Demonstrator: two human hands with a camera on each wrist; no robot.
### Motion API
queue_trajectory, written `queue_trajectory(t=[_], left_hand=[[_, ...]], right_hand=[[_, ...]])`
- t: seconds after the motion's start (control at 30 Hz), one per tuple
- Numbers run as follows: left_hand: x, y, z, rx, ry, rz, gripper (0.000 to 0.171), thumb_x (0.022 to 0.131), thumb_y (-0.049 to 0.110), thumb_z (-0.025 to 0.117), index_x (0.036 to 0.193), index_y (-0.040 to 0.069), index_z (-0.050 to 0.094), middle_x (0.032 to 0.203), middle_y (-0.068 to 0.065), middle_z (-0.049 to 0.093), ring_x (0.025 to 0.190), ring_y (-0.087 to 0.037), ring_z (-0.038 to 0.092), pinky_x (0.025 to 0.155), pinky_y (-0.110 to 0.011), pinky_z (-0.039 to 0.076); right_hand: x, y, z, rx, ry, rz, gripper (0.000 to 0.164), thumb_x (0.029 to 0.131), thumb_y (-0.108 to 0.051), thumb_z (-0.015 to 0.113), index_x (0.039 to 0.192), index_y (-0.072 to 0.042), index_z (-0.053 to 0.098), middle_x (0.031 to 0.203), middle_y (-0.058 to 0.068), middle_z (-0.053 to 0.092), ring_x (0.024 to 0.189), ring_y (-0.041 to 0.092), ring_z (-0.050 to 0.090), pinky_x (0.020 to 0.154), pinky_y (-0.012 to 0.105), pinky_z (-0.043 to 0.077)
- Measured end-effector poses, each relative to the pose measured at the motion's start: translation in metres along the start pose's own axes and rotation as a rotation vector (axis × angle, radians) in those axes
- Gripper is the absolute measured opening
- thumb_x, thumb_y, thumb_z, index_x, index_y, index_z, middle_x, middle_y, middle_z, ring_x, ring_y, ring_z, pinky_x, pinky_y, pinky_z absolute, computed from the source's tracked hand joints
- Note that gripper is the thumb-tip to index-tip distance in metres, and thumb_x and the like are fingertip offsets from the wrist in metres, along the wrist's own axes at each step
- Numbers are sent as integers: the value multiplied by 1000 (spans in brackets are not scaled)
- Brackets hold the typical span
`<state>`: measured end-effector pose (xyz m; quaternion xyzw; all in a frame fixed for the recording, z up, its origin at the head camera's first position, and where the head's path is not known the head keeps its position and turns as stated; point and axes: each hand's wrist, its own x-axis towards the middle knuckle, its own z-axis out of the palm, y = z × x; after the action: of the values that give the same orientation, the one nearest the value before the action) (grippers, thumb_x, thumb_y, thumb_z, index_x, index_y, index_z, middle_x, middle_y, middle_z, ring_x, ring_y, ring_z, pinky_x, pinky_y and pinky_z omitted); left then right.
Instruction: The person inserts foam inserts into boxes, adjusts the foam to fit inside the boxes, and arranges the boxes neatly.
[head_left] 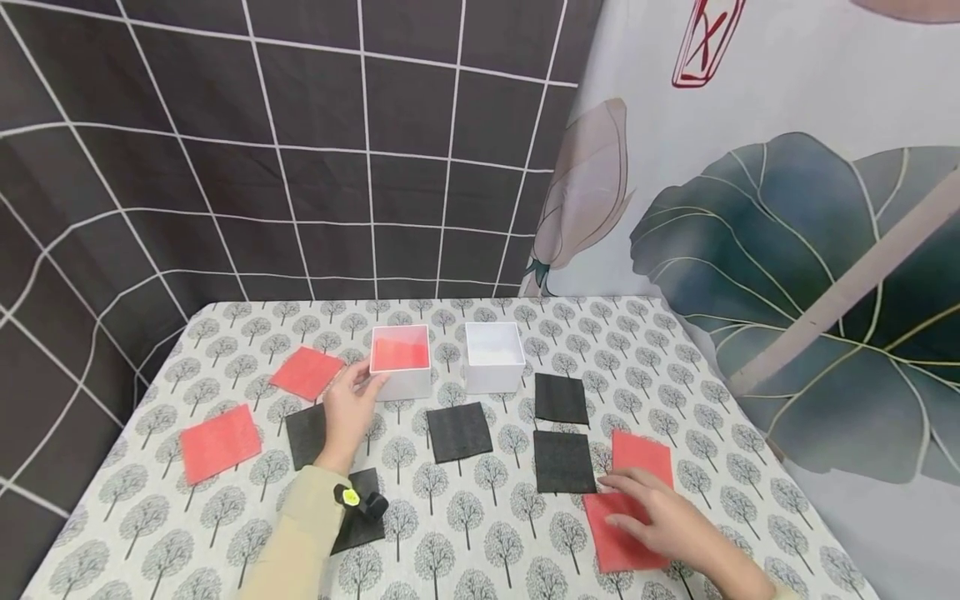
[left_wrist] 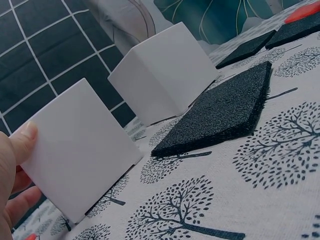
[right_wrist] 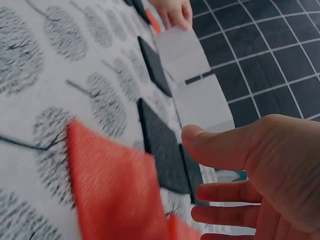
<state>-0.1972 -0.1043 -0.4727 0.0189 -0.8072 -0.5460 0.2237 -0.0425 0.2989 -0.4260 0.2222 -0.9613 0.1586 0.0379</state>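
My left hand (head_left: 352, 410) holds the near left corner of a white open-topped box (head_left: 405, 383), thumb on the front face and fingers around the side. A red felt square (head_left: 401, 354) lies inside this box. My right hand (head_left: 662, 515) hovers with spread fingers over a red felt square (head_left: 618, 550), its palm bare in the right wrist view. Just beyond, another red square (head_left: 643, 452) is partly covered by that hand in the head view. Under the left wrist, two black felt squares (head_left: 306, 437) are partly hidden.
A second white box (head_left: 495, 375), its white inside showing, stands right of the held one. In front lies a black square (head_left: 459, 432); two more black squares (head_left: 562, 462) lie further right. Two red squares (head_left: 221, 443) are at the left. A tree-print cloth (head_left: 435, 558) covers the table.
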Motion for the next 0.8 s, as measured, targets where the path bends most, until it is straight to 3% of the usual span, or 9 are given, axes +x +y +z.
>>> queue_trajectory(t=[0.17,0.4,0.63,0.8], left_hand=[[1,-1,-1,6,11,0,39,80,14,73,115,0,62,108,-15,61,102,-27,59,83,-29,53],[-2,-4,-1,2,1,-21,41,80,16,73,116,1,61,109,-15,61,103,-28,59,83,-29,52],[-1,-4,-1,0,24,11,40,79,15,74,114,0,62,106,-14,62,100,-27,60,81,-27,53],[-1,-3,0,-6,5,8,40,80,16,73,115,1,62,108,-14,61,102,-27,59,82,-28,53]], right_hand=[[-12,4,0,-31,-15,33,48,74,-29,78,117,-12,62,116,3,57,103,23,56,83,47,51],[-28,8,3,-46,-63,69,59,72,-46,75,121,-17,60,121,2,53,105,24,53,82,49,50],[-41,11,16,-68,-74,52,70,71,-62,65,126,-21,58,130,6,48,115,28,48,81,49,51],[-47,14,26,-103,-3,-20,77,66,-65,67,125,-16,59,127,8,49,112,28,47,78,50,52]])
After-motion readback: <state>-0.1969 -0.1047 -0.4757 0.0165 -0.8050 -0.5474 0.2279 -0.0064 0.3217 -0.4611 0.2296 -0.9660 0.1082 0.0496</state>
